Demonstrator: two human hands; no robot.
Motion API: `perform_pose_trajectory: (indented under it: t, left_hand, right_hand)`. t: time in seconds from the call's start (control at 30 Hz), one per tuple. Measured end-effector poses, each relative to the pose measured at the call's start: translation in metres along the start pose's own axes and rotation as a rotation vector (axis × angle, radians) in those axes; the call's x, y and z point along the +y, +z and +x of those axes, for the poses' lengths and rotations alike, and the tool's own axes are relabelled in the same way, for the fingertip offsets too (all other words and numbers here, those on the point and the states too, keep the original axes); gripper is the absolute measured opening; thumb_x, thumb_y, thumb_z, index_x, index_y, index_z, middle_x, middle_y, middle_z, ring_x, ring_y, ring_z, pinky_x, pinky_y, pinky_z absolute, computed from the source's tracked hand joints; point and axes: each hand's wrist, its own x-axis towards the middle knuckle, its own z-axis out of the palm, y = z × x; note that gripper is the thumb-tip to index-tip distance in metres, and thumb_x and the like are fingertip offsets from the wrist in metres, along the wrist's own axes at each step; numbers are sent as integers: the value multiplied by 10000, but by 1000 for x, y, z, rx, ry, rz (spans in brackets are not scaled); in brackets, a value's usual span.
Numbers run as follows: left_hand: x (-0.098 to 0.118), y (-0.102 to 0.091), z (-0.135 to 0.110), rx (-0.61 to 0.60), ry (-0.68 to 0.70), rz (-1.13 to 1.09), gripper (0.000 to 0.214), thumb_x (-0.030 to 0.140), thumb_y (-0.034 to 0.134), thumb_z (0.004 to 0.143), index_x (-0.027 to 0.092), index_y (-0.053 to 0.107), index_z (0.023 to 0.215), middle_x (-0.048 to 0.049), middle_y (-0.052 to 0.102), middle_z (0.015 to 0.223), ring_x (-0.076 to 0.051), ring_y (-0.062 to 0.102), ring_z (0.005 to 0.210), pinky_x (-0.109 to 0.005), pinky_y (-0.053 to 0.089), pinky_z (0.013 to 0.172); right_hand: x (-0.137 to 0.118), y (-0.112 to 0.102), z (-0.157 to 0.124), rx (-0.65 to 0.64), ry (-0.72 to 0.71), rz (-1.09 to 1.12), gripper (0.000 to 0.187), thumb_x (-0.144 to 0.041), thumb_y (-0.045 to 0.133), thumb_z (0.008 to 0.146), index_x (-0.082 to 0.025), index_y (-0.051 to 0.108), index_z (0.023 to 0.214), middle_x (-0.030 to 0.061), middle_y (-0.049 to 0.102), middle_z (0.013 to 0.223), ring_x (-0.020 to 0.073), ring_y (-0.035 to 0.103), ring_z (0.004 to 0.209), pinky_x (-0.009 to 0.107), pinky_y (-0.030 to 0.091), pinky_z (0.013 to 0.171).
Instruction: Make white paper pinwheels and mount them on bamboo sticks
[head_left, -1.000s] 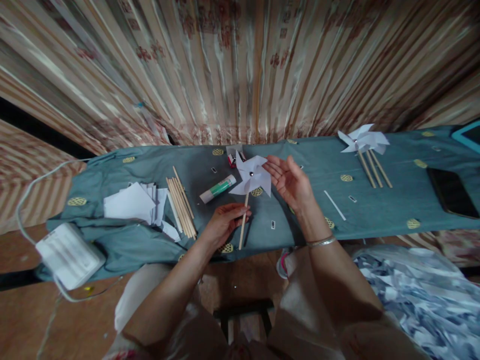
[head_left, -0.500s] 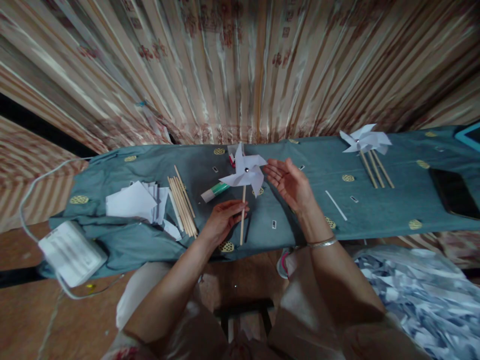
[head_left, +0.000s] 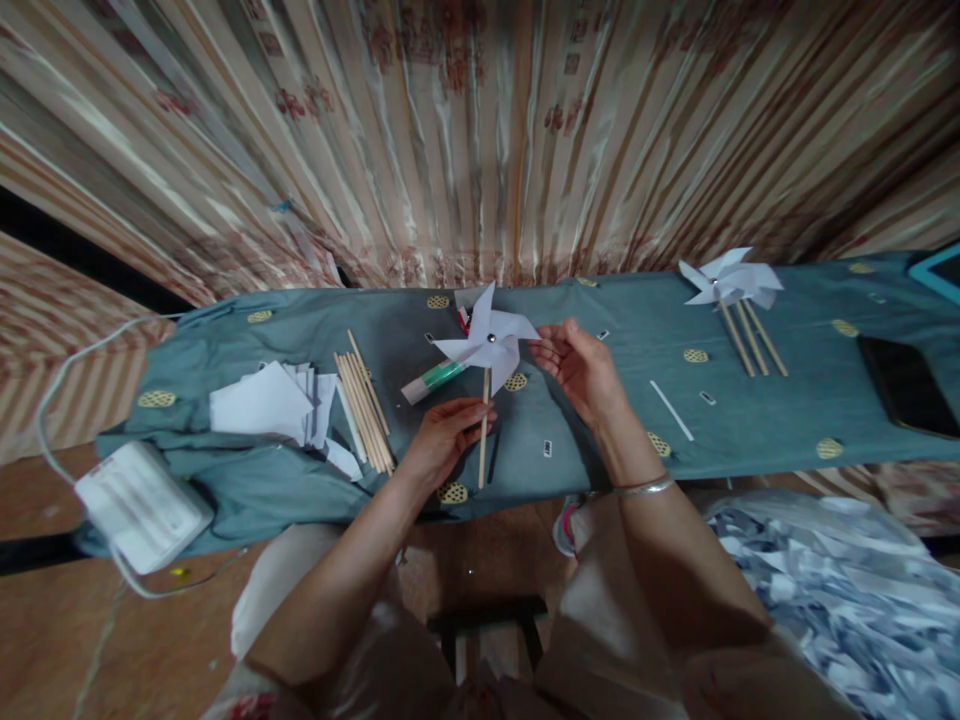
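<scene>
A white paper pinwheel on a thin wooden stick stands over the middle of the table, a dark pin head at its centre. My left hand pinches the stick below the blades. Beside the right-hand blade is my right hand, fingers loosely bent and apart, its fingertips at the blade's tip; whether they touch it I cannot tell. Behind the pinwheel lies a green and white glue stick, partly covered by a blade. A small red item is mostly hidden there too.
Left of my hands are wooden sticks and stacked white paper pieces. A white box with a cable sits at the left end. Finished pinwheels, a paper strip and a phone lie right. Below is a bag of paper pieces.
The pinwheel's blades have turned a little, and the stick has shifted slightly left. My right hand's fingers have bent inward beside the blade. My left hand keeps its hold.
</scene>
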Motion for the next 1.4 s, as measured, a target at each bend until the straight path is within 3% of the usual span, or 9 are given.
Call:
perform_pose_trajectory:
  t: [0.43,0.77,1.4]
  left_hand:
    - [-3,1,0,-15,-7,-33,418,313,989,406,128,772,711,-41,743,711,-108,658,674,-217,510,693]
    - [-5,-1,0,-31,24,-36,347,283,959,482,131,770,730,-36,745,738,-117,666,698,-239,506,722]
    - [-6,0,1,-42,42,-61,395,340,970,448,135,773,723,-29,737,715,-111,656,695,-232,493,728]
  right_hand:
    - [5,4,-2,31,-53,-38,344,-470,935,524,-234,750,693,1,740,693,114,638,611,239,523,594]
    - [9,5,-3,15,-15,-65,307,-423,933,527,-222,752,671,-10,733,648,90,631,571,199,514,563]
    - [16,12,-14,4,21,-82,288,-419,926,537,-228,753,665,-17,721,635,92,618,582,211,518,586]
